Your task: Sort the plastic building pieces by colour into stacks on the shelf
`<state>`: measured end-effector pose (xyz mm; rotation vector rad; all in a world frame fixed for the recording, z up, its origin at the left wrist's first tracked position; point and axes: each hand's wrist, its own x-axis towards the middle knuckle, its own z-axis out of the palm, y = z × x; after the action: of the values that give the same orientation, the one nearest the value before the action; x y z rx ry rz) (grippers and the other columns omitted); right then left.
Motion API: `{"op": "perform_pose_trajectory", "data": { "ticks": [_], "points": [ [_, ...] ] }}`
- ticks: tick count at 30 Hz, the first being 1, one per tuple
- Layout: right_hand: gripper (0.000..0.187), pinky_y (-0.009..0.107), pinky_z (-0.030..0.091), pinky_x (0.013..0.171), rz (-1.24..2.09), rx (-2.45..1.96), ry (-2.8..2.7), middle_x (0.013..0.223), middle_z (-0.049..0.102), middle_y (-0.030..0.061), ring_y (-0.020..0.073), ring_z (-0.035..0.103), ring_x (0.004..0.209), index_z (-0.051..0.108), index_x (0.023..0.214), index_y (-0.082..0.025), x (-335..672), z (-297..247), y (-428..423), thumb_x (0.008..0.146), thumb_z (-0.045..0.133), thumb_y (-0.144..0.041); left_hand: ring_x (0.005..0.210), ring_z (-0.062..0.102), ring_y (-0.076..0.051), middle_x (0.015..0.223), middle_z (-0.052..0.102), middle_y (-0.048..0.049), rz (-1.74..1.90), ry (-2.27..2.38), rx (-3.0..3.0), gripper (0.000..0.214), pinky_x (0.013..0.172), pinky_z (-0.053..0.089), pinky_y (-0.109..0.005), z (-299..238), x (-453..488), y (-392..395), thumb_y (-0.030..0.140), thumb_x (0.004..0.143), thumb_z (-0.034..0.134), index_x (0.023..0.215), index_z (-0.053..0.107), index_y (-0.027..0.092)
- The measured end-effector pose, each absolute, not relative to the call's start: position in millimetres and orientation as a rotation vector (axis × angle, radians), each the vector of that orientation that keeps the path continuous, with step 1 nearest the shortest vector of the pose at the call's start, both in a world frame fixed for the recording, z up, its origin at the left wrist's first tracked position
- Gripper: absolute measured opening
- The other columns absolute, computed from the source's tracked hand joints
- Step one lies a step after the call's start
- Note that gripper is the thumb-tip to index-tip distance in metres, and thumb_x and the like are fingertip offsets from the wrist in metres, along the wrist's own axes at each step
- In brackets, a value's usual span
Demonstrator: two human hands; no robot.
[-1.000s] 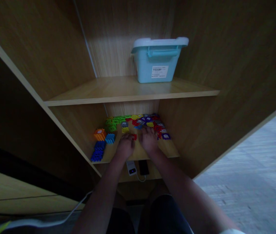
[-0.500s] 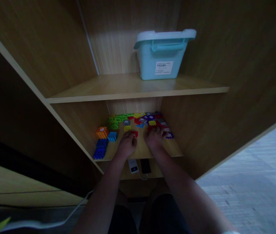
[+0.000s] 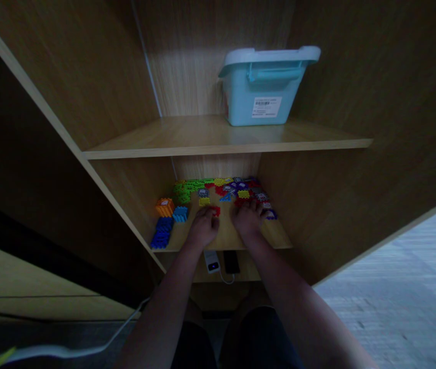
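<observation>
On the lower shelf my left hand (image 3: 204, 226) has its fingers closed around the near side of a red toothed plastic building piece (image 3: 216, 210). My right hand (image 3: 247, 220) lies palm down to the right, fingers apart over red pieces (image 3: 240, 202) at the edge of a mixed pile; what is beneath its fingertips is hidden. A yellow piece (image 3: 243, 194) and a light blue triangular piece (image 3: 225, 197) lie just beyond it. Ahead of my left hand are another yellow piece (image 3: 204, 201) and a grey one (image 3: 203, 192).
Green pieces (image 3: 182, 192) are heaped at the back left. Orange (image 3: 164, 207), light blue (image 3: 180, 214) and dark blue (image 3: 161, 233) stacks line the left side. A lidded blue bin (image 3: 266, 95) stands on the shelf above (image 3: 187, 136). Below sit a white device (image 3: 212, 262) and a black one (image 3: 231, 262).
The whole view has shifted slightly, so the shelves appear a little further right. Both hands stay in nearly the same places among the pieces.
</observation>
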<state>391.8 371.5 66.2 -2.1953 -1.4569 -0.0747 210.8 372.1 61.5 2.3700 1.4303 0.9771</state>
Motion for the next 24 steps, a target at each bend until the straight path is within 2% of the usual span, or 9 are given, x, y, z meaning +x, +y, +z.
{"op": "perform_pose_trajectory", "data": {
  "ticks": [4,9,13,17,20,24],
  "points": [
    [0.061,0.081,0.024,0.118,-0.082,-2.16,-1.455,0.158,0.051,0.0334,0.0558,0.041,0.148,0.062,0.145,0.0,393,68,370,0.099,0.051,-0.039,0.129,0.066,-0.028,0.131,0.074,-0.015,1.001,1.427,2.338,0.025,0.12,0.052,-0.05,61,211,372,0.017,0.093,0.065,0.118,0.068,0.019],
    [0.07,0.079,0.025,0.119,-0.097,-2.143,-1.444,0.162,0.047,0.0327,0.0557,0.039,0.148,0.051,0.157,0.0,394,69,368,0.096,0.054,-0.035,0.129,0.067,-0.029,0.13,0.075,-0.0149,1.005,1.431,2.323,0.027,0.119,0.053,-0.051,61,211,371,0.016,0.093,0.065,0.12,0.067,0.019],
    [0.072,0.068,0.035,0.119,-0.166,-2.077,-1.453,0.162,0.047,0.0326,0.0505,0.045,0.144,0.048,0.159,0.0,395,69,366,0.097,0.055,-0.036,0.127,0.067,-0.029,0.129,0.074,-0.016,1.001,1.453,2.329,0.028,0.117,0.054,-0.05,60,211,371,0.018,0.094,0.065,0.121,0.067,0.017],
    [0.066,0.056,0.037,0.122,-0.221,-1.986,-1.49,0.162,0.049,0.0288,0.0428,0.048,0.145,0.047,0.159,-0.001,399,69,368,0.1,0.051,-0.03,0.126,0.067,-0.03,0.128,0.074,-0.0167,0.994,1.487,2.328,0.028,0.117,0.054,-0.051,60,211,372,0.019,0.094,0.063,0.123,0.067,0.016],
    [0.056,0.045,0.039,0.123,-0.176,-1.791,-1.637,0.158,0.058,0.0213,0.0332,0.052,0.144,0.054,0.156,-0.006,404,69,371,0.102,0.047,-0.02,0.126,0.068,-0.031,0.128,0.074,-0.0177,0.988,1.511,2.329,0.029,0.117,0.055,-0.051,59,211,373,0.019,0.094,0.063,0.123,0.067,0.015],
    [0.04,0.035,0.048,0.115,0.05,-1.552,-1.899,0.136,0.075,0.0099,0.0228,0.066,0.127,0.074,0.132,-0.02,405,69,372,0.104,0.046,-0.014,0.125,0.069,-0.03,0.127,0.074,-0.0159,1.01,1.51,2.339,0.027,0.116,0.055,-0.05,58,211,373,0.019,0.094,0.063,0.121,0.068,0.017]
  ]
}}
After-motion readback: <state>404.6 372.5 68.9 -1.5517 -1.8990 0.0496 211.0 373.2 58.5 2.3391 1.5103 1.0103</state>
